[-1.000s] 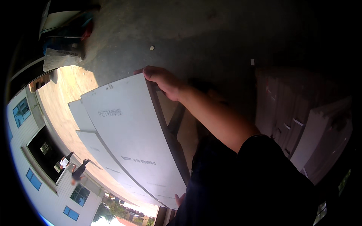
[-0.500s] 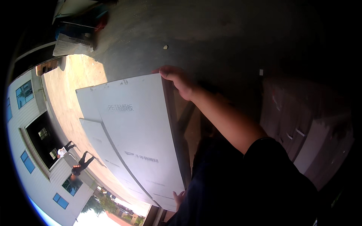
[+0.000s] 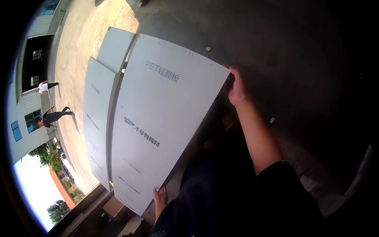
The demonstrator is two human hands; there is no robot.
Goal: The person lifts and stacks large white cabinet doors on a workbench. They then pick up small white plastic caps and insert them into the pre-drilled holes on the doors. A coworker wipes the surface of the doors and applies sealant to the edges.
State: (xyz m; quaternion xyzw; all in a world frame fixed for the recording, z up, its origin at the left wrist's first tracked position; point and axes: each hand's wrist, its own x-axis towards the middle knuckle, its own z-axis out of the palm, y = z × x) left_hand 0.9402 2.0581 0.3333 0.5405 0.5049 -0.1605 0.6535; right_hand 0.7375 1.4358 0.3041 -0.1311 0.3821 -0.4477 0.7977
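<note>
I hold a large white rectangular panel (image 3: pixel 158 118) with grey printed marks, tilted across the middle of the view. My right hand (image 3: pixel 236 89) grips its far right corner, arm stretched out from the lower right. My left hand (image 3: pixel 160 196) grips the near bottom edge, fingers curled over it. Two more white panels lie beneath and to the left, one long panel (image 3: pixel 96 118) and one farther panel (image 3: pixel 116 47).
Grey concrete floor (image 3: pixel 276 39) spreads behind the panels, sunlit at the left. Two people (image 3: pixel 51 116) stand far off on the sunlit ground beside a pale building (image 3: pixel 27 63). Trees (image 3: pixel 49 158) and a small pebble (image 3: pixel 208 49) are in view.
The top panel has swung up and to the right with both hands on it. My right hand has moved right along with the corner, and the view has turned toward the sunlit yard.
</note>
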